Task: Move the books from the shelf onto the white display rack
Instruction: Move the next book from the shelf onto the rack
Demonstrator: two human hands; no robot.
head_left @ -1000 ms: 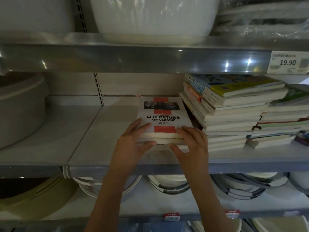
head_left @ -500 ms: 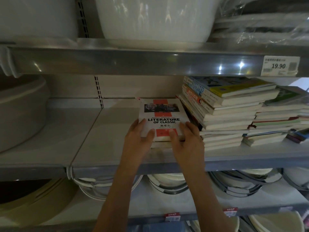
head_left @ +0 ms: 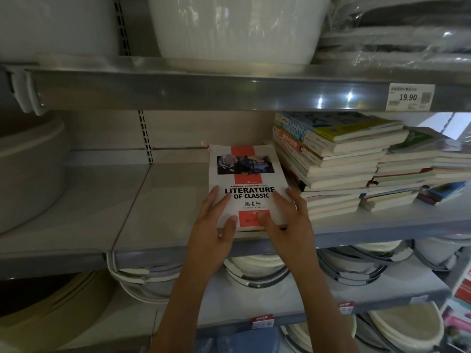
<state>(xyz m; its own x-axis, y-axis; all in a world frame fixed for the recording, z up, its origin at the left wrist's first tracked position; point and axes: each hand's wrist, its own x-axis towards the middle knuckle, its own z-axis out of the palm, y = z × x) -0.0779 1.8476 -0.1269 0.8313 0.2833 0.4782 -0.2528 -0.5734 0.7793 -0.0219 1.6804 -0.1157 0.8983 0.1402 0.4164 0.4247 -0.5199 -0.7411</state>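
The shelf (head_left: 163, 200) is a grey metal store board at chest height, and the task's books lie on its right part: a tall leaning stack of books (head_left: 331, 159) far right, lower piles beside it, and just left of them a short pile topped by the white book (head_left: 244, 174) titled "Literature of Classic", which both hands are taking. The left hand (head_left: 211, 238) has its thumb on the cover's near left and its fingers curled along the left edge; the right hand (head_left: 285, 225) mirrors it, thumb on the red panel and fingers wrapped round the right edge, so each hand is clamped on that book. How many books below come with it I cannot tell. To do this step well, I judge the hands should draw the book straight toward the near edge, kept level, with thumbs pressing down so the cover does not slide off what lies beneath, and stay clear of the leaning stack touching or nearly touching its right side. The white display rack is not in view, so a turn will be needed. Around it: a large white tub (head_left: 229, 29) on the board above, a price tag (head_left: 409, 97) reading 19.90, a pale round basin (head_left: 28, 169) at left, and stacked white bowls (head_left: 254, 271) on the board below.
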